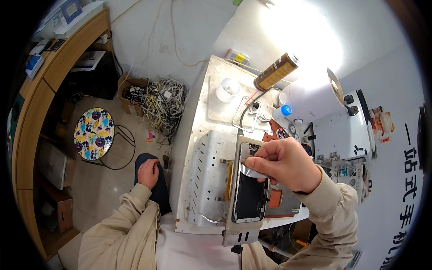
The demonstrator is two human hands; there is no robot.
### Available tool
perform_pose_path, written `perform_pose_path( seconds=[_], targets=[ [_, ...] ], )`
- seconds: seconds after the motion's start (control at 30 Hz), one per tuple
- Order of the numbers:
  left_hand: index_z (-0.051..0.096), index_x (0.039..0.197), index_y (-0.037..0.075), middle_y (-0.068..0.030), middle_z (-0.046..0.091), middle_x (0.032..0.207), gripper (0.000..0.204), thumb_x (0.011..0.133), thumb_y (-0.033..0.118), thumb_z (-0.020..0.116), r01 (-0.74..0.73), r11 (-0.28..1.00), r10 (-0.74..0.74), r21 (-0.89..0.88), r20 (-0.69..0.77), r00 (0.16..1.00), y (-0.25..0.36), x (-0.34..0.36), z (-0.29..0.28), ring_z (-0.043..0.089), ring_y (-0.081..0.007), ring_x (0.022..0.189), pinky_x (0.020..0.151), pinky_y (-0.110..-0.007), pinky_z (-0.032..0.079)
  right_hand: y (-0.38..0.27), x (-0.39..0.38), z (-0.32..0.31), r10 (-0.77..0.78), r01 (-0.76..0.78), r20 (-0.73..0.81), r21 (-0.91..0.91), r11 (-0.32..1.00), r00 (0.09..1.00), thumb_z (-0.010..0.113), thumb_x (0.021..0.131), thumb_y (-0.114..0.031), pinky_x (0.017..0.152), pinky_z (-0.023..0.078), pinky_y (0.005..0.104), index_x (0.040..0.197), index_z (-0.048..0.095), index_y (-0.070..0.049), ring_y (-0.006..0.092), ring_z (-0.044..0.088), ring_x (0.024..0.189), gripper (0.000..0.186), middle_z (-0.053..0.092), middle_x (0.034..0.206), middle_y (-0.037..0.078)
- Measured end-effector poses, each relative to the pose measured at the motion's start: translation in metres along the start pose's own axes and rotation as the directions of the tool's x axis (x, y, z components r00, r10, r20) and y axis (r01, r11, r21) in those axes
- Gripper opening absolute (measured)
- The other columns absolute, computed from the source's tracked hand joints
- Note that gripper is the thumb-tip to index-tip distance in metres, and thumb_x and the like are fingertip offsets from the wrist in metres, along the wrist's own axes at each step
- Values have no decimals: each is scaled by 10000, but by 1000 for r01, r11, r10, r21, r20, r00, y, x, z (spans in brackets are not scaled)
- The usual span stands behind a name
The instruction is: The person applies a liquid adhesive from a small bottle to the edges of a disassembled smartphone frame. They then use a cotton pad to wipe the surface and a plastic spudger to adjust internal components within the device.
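Observation:
My right hand [281, 164] pinches a thin silvery piece [252, 172] over the upper part of a phone screen assembly [247, 200], black with a pale rim. The assembly sits in a narrow metal fixture [243, 233] standing at the front of a cream, stained bench [183, 211]. Left of the fixture is a perforated metal plate [202, 180]; to its right lies an orange-red pad [275, 199]. What the fingertips grip underneath is partly hidden. My left hand [147, 174] rests on my dark-clad knee, holding nothing, fingers loosely bent.
A white cup [227, 90], tall can [276, 71], white cylindrical appliance [310, 96] and blue cap [286, 110] occupy the bench's back. At left are a flowered stool [93, 132], cable tangle [162, 103] and wooden desk [33, 121]. Equipment [337, 135] lines the right wall.

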State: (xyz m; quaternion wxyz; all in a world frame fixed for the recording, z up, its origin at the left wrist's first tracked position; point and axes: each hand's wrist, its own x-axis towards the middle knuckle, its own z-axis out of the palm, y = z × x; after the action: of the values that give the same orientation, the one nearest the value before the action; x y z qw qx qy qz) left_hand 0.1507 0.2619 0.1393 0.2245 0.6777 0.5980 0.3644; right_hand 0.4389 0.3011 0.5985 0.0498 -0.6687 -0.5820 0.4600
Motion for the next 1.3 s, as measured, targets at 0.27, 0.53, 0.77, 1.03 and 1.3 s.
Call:
perform_pose_path(
  seconds=[0.27, 0.53, 0.77, 1.03, 1.3],
  targets=[
    [683, 1083, 65, -125, 681, 974, 125, 968, 45, 637, -14, 1000, 14, 7, -11, 1000, 1, -1, -1, 641, -375, 862, 776, -471, 511, 3, 3, 4, 1, 1, -41, 45, 999, 999, 766, 983, -228, 529, 557, 247, 956, 777, 81, 98, 727, 658, 311, 761, 769, 76],
    [680, 1071, 69, -119, 684, 967, 119, 964, 43, 635, -20, 1000, 20, 12, -18, 1000, 0, 0, 0, 648, -369, 860, 775, -465, 512, 9, 6, 5, -16, 22, -96, 60, 998, 995, 773, 978, -242, 503, 517, 236, 908, 764, 86, 74, 654, 574, 335, 736, 718, 64],
    [680, 1066, 61, -120, 689, 962, 115, 964, 39, 631, -17, 1000, 18, 6, -27, 999, 1, 0, -1, 652, -370, 858, 775, -460, 513, 5, 11, 7, -1, 15, -182, 72, 997, 983, 769, 996, -248, 488, 473, 197, 934, 774, 58, 38, 602, 559, 313, 723, 715, 40],
    [682, 1069, 58, -122, 689, 963, 113, 971, 47, 627, -25, 1000, 25, -18, -12, 1000, 1, 0, -1, 655, -370, 863, 778, -463, 519, 7, 14, 11, -9, 44, -259, 130, 991, 966, 766, 971, -269, 511, 514, 204, 945, 783, 90, 62, 636, 567, 361, 749, 729, 87],
    [683, 1050, 54, -123, 692, 955, 107, 960, 42, 626, -26, 1000, 26, -16, -26, 999, 0, 1, -3, 667, -370, 895, 798, -462, 525, 13, 2, 23, -344, 219, -387, -332, 917, 855, 822, 936, -241, 561, 518, 286, 1044, 726, -1, 156, 635, 595, 281, 720, 773, 67]
  ],
)
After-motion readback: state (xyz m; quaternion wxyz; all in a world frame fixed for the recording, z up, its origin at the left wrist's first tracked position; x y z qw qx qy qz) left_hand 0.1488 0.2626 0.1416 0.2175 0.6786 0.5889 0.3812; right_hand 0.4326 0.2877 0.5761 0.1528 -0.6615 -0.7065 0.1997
